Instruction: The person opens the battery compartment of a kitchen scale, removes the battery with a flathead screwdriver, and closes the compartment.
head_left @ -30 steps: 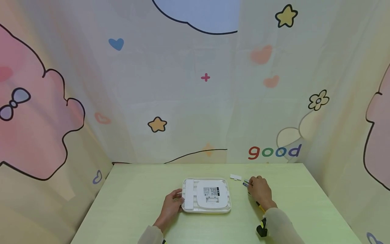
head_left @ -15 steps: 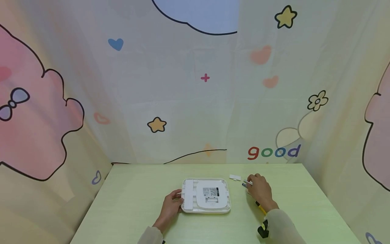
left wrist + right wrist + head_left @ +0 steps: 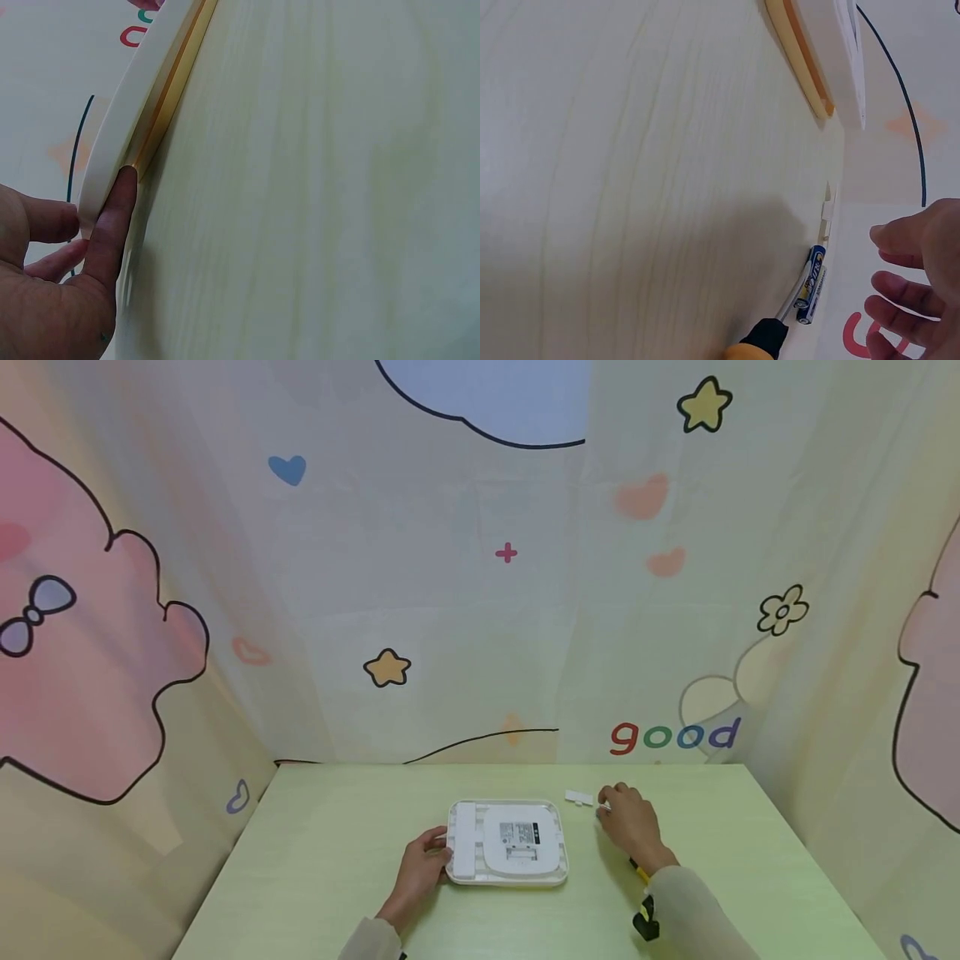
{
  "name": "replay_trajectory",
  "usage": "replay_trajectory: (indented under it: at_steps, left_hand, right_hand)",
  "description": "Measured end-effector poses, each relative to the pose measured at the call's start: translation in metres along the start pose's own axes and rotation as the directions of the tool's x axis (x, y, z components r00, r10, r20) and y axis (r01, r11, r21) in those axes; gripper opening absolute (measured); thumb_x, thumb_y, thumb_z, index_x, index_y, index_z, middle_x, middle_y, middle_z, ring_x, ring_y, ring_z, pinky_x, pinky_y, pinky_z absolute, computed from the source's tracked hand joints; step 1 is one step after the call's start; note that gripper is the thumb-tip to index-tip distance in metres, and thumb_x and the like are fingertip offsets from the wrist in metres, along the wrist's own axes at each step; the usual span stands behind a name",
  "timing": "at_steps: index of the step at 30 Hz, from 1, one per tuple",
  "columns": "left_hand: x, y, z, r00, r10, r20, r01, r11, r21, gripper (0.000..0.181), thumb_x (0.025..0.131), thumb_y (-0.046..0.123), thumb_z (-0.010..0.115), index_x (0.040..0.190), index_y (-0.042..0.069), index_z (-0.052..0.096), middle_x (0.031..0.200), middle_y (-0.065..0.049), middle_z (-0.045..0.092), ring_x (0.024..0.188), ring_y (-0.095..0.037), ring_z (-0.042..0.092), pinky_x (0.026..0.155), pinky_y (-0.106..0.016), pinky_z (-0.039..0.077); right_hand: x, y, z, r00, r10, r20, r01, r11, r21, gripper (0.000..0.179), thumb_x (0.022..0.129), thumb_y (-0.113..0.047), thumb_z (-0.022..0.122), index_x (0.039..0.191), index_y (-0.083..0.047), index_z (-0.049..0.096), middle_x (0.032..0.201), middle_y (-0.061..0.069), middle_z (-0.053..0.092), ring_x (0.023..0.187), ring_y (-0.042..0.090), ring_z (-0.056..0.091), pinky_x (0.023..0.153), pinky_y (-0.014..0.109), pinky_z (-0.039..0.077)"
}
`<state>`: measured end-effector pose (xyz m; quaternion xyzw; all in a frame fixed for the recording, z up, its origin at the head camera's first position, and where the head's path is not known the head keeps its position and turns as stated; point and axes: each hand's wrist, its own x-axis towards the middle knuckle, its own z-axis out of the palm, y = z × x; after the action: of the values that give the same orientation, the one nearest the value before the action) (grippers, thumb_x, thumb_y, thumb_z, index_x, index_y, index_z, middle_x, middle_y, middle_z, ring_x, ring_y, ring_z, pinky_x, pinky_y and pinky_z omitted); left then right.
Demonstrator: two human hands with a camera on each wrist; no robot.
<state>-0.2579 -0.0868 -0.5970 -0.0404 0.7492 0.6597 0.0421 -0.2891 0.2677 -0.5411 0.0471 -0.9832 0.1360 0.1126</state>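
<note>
A white flat device [image 3: 525, 827] with a printed label and an uncovered battery slot [image 3: 522, 853] lies face down in the middle of the table, a yellow rim showing underneath. My left hand [image 3: 422, 867] holds its left edge, thumb and fingers on either side. My right hand [image 3: 632, 825] hovers just above two small batteries, a blue one [image 3: 811, 276] and a paler one [image 3: 808, 309], with its fingers loosely bent. Nothing shows between those fingers in the right wrist view. The batteries lie side by side against a screwdriver [image 3: 756, 346], mostly hidden by my hand in the head view.
A small white battery cover [image 3: 579, 797] lies behind the device's right corner. The pale wooden table [image 3: 322, 860] runs back to a cartoon-printed curtain [image 3: 450, 568], which also hangs on both sides.
My right hand has shifted slightly left, covering more of the batteries in the head view. The left hand and the device stay in place.
</note>
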Motion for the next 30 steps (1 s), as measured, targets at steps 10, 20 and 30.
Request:
replay_trajectory:
  at_steps: [10, 20, 30]
  left_hand:
    - [0.002, -0.002, -0.001, 1.000, 0.013, 0.000, -0.013, 1.000, 0.016, 0.042, 0.092, -0.003, 0.057, 0.134, -0.003, 0.053, 0.117, -0.023, 0.060, 0.078, -0.014, 0.060, 0.056, -0.027, 0.052]
    - [-0.003, 0.002, -0.001, 1.000, 0.000, 0.009, -0.001, 1.000, 0.016, 0.043, 0.093, -0.001, 0.057, 0.136, -0.002, 0.053, 0.119, -0.022, 0.059, 0.080, -0.015, 0.060, 0.058, -0.027, 0.053]
    - [-0.003, 0.003, -0.001, 1.000, 0.012, 0.015, -0.012, 1.000, 0.006, 0.043, 0.093, -0.002, 0.057, 0.135, -0.003, 0.052, 0.119, -0.023, 0.059, 0.079, -0.014, 0.060, 0.059, -0.028, 0.053]
  right_hand:
    - [0.009, -0.003, 0.009, 0.999, -0.042, 0.005, 0.042, 0.999, 0.006, 0.017, 0.088, -0.015, 0.071, 0.102, -0.008, 0.067, 0.097, 0.009, 0.063, 0.087, 0.028, 0.059, 0.075, 0.048, 0.050]
    - [0.021, -0.003, 0.022, 0.999, -0.044, 0.024, 0.044, 0.999, -0.019, 0.018, 0.087, -0.013, 0.072, 0.103, -0.006, 0.068, 0.099, 0.011, 0.066, 0.088, 0.030, 0.061, 0.076, 0.050, 0.051]
    - [0.027, -0.007, 0.028, 0.998, -0.060, 0.030, 0.060, 0.998, -0.019, 0.019, 0.086, -0.010, 0.071, 0.105, -0.006, 0.069, 0.099, 0.011, 0.068, 0.086, 0.030, 0.063, 0.076, 0.049, 0.053]
